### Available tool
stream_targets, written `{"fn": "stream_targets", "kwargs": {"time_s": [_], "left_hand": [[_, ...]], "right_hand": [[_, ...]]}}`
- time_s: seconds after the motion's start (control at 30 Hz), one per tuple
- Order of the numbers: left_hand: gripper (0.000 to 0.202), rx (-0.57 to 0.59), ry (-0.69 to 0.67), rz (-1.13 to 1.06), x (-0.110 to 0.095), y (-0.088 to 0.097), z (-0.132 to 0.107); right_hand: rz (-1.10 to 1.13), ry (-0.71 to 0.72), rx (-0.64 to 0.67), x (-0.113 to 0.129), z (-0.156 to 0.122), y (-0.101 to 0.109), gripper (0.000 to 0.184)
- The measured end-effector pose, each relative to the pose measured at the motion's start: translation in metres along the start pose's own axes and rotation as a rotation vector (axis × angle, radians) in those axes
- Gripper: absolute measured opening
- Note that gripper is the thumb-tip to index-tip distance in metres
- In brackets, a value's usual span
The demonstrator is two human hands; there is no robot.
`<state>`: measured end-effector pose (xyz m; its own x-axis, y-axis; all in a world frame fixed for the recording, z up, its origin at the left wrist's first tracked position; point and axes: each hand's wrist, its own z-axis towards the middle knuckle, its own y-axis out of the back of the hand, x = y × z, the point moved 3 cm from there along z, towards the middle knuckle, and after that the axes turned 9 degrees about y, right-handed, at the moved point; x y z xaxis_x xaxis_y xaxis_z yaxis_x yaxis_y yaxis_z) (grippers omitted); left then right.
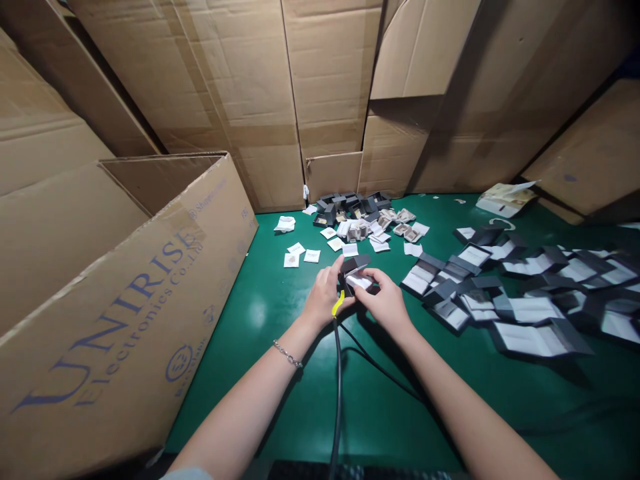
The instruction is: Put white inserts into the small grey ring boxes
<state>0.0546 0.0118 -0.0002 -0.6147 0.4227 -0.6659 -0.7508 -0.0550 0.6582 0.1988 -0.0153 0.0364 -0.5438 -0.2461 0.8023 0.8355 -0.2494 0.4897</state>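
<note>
Over the middle of the green table, my left hand (324,291) is closed around a small dark hinged box (354,264) with its lid raised. My right hand (386,301) comes from the other side, its thumb and finger closed on the white insert (361,281) at the box's opening. Whether the insert is seated in the box cannot be made out. A yellow tag (339,304) on a black cable (337,387) shows beside my left palm, and how it is attached is hidden.
Dark boxes and grey inserts (358,231) are heaped at the back, with several white paper squares (312,256) nearby. Open dark boxes with white linings (533,337) spread across the right. A large cardboard carton (125,320) stands left; cardboard walls (330,87) close off the back.
</note>
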Motion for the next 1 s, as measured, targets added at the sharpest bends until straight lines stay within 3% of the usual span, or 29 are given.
{"fn": "stream_targets", "kwargs": {"time_s": [0.27,0.47,0.77,1.0], "left_hand": [[0.094,0.024,0.042,-0.028,0.001,-0.001,0.0],[0.094,0.006,0.099,-0.065,0.001,-0.001,0.001],[0.095,0.025,0.326,-0.241,-0.001,0.006,0.006],[0.098,0.069,0.359,-0.339,-0.002,0.006,0.008]], "right_hand": [[-0.002,0.028,0.013,0.0,-0.001,-0.002,0.022],[0.048,-0.015,0.008,-0.002,-0.003,-0.005,0.031],[0.037,0.125,0.27,-0.01,0.003,-0.003,0.034],[0.015,0.123,0.203,-0.01,0.003,-0.001,0.028]]}}
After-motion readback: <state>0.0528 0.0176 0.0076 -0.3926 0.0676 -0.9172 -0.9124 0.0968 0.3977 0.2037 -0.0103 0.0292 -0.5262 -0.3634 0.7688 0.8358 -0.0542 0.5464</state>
